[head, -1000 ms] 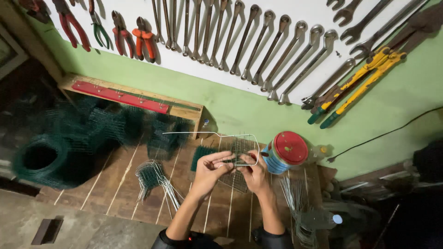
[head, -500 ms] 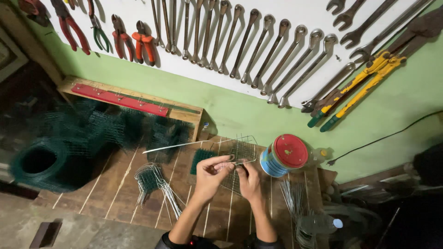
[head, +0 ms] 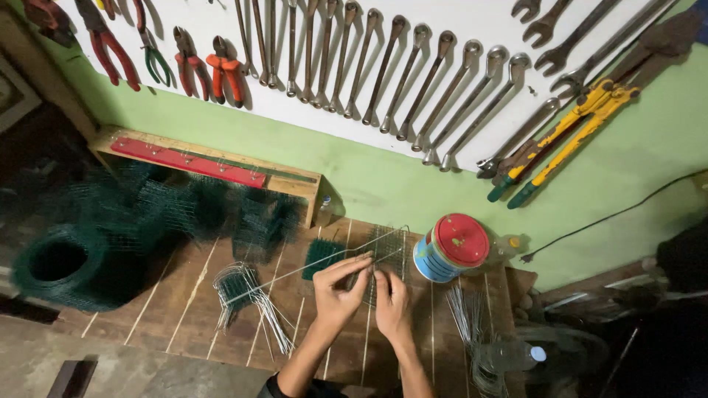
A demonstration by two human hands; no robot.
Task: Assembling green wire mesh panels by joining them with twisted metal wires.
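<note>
My left hand [head: 337, 290] and my right hand [head: 391, 301] meet over a wooden bench [head: 184, 317], fingertips pinched together. Between them lies a small piece of green wire mesh [head: 389, 247] with a long thin metal wire [head: 295, 273] running out to the left. My left fingers pinch the wire where it meets the mesh. My right fingers press on the mesh beside them. A darker green mesh pad [head: 322, 254] lies just left of my hands.
A bundle of bent wires [head: 247, 298] lies left of my hands, loose straight wires [head: 464, 317] to the right. A tin with a red lid [head: 451, 247] stands at the right. Rolls of green mesh [head: 59, 262] fill the left. Spanners and pliers hang on the wall.
The long wire has swung from level to sloping down to the left. My hands have stayed together over the mesh, shifting a little.
</note>
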